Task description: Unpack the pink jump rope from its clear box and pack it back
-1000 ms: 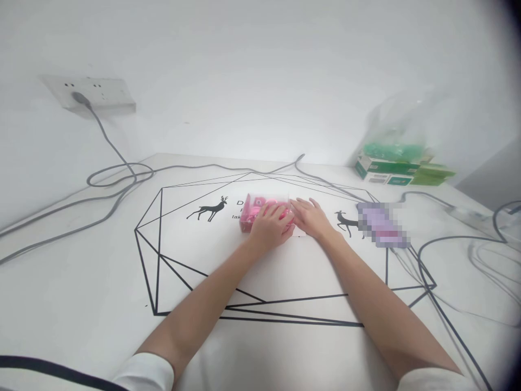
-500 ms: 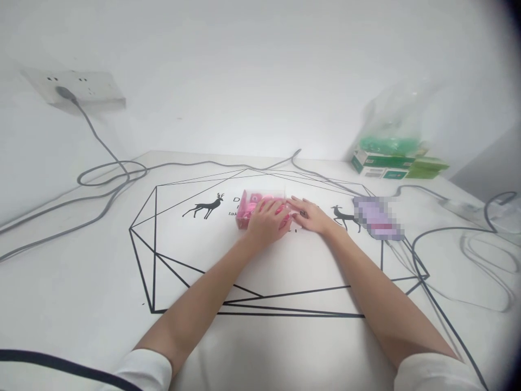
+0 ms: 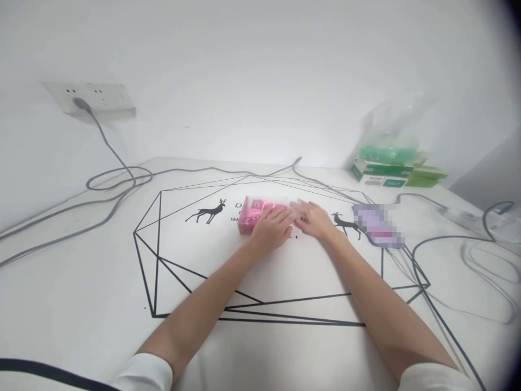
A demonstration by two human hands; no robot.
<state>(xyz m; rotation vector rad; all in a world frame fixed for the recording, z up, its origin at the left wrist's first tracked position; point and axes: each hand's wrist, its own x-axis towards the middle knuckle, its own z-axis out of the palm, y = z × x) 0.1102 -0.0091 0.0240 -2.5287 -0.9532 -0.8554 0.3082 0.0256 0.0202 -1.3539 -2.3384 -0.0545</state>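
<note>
A small clear plastic box (image 3: 246, 218) with pink things inside lies on the white table, a little beyond the middle. My left hand (image 3: 272, 229) is laid over the right part of its top, fingers bent across it and thumb on the near side. At the box's right end, my right hand (image 3: 314, 219) has its fingers closed at a see-through edge that looks like the end flap. Its fingertips are blurred. What exactly the pink pieces are is partly hidden by my left hand and the glare.
A purple, pixelated flat object (image 3: 376, 225) lies to the right. Green-and-white boxes (image 3: 382, 169) with a clear bag on top stand at the back right. Grey cables (image 3: 179, 171) run along the back and both sides. A wall socket (image 3: 118, 100) is at left.
The whole view has shifted slightly, so everything sits a little lower. My right hand has edged right from the box, and a clear edge shows between its fingers and the box.
</note>
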